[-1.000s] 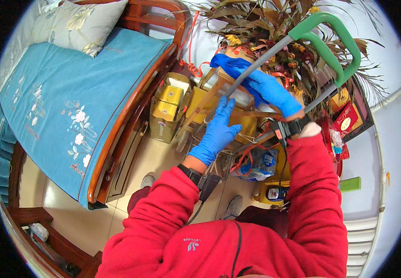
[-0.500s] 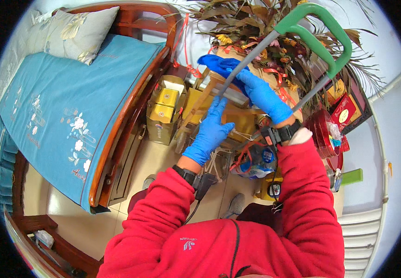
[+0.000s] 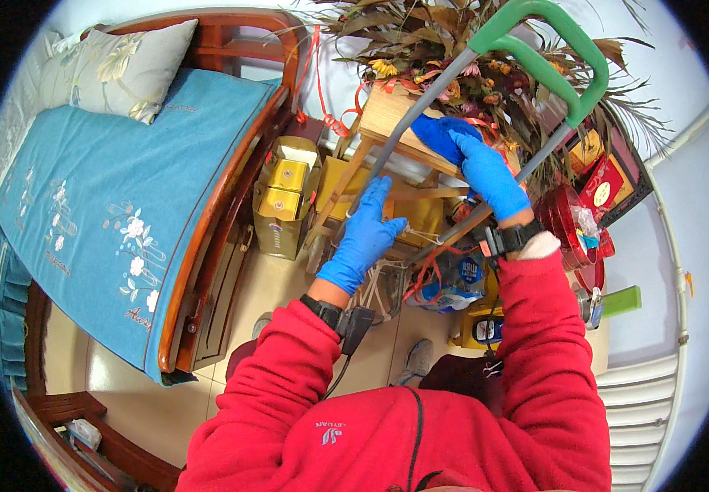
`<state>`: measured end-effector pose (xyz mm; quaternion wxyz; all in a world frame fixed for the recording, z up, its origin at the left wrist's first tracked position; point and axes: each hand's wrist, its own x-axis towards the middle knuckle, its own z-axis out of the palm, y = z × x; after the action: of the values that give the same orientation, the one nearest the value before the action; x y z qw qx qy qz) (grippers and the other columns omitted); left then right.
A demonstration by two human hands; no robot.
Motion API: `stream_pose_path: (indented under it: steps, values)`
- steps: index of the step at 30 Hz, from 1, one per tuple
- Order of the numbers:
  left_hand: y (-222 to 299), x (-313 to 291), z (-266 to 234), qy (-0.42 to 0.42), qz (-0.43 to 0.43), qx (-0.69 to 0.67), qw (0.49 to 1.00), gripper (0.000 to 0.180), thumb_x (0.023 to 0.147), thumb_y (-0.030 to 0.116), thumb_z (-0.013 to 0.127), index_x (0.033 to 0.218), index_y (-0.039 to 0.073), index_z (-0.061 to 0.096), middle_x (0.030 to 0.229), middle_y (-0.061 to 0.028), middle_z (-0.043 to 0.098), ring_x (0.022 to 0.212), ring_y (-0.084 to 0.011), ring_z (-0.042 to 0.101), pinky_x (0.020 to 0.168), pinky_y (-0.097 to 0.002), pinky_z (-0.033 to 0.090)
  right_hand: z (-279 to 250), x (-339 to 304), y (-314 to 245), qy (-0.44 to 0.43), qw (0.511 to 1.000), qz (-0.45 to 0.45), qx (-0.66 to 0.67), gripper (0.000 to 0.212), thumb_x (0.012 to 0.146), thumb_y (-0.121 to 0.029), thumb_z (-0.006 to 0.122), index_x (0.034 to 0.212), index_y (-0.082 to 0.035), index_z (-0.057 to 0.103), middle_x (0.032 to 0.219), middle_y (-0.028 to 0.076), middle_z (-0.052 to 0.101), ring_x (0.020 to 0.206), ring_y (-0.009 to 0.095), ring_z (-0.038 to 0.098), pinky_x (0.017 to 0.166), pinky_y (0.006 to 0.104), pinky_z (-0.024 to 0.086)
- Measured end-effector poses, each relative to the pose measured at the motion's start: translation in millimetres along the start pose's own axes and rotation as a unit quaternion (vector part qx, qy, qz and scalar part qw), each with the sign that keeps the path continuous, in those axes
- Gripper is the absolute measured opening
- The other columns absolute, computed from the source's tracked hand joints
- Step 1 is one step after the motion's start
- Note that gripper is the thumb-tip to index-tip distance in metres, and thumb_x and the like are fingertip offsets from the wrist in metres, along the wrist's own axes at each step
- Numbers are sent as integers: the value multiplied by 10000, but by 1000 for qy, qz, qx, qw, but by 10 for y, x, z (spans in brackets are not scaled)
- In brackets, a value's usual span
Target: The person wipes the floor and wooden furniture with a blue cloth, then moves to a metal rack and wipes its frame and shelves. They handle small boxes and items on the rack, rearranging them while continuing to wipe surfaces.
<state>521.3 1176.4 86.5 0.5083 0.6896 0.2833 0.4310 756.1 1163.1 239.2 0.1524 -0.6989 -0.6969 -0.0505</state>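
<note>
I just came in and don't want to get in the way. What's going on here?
A person in blue gloves has their right hand on a blue cloth, which lies on the wooden top of a stool-like stand. The fingers of their left hand are at the grey tube of a green-gripped handle. Dried flowers stand behind, and an open carton of gold boxes is on the left.
</note>
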Motion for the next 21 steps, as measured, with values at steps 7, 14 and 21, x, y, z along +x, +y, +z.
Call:
stream_pose_path:
  steps: [7, 14, 21]
  values:
    - [32, -5, 25, -13, -21, -7, 1000, 804, 837, 118, 742, 1526, 115, 328, 1563, -124, 351, 1384, -276, 406, 1071, -373, 393, 137, 561, 154, 4, 997, 20, -76, 376, 920, -119, 461, 1264, -81, 608, 1231, 247, 604, 1109, 440, 589, 976, 471, 471]
    - [6, -1, 25, -16, -21, -26, 999, 794, 830, 106, 746, 1516, 113, 345, 1545, -125, 374, 1357, -298, 431, 1069, -381, 405, 136, 548, 75, -6, 996, 30, -86, 381, 906, -82, 467, 1255, -81, 621, 1289, 248, 571, 1148, 435, 566, 993, 462, 466]
    - [24, -15, 36, -21, -15, -3, 1000, 763, 851, 115, 735, 1514, 138, 357, 1509, -107, 429, 1284, -305, 509, 1019, -385, 463, 92, -21, -400, -12, 904, 20, 426, 402, 992, -119, 463, 1364, 17, 531, 1354, 124, 589, 1185, 215, 593, 997, 331, 477]
